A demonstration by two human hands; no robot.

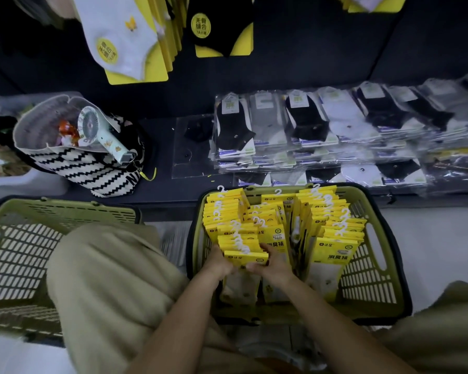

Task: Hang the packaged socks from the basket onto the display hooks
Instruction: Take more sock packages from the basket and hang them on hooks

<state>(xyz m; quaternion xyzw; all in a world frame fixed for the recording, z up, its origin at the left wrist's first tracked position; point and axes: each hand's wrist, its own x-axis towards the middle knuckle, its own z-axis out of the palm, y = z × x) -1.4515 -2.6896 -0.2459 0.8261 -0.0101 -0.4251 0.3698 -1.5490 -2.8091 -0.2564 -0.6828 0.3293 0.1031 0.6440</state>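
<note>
A green basket [373, 268] in front of me is filled with several rows of yellow packaged socks [333, 228], each with a white hook on top. My left hand [219, 261] and my right hand [271, 263] grip the two sides of the nearest stack of sock packs [246, 256] in the basket's left row. At the top of the view, hung sock packs [125, 39] and a black sock pack [222, 28] on yellow cards show on the dark display wall; the hooks themselves are hidden.
A second green basket [22, 247] stands at the left, partly behind my knee. A striped bag [92, 168] with a small fan [100, 133] sits on the dark shelf. Flat clear-wrapped sock packs [322, 130] are piled along the shelf to the right.
</note>
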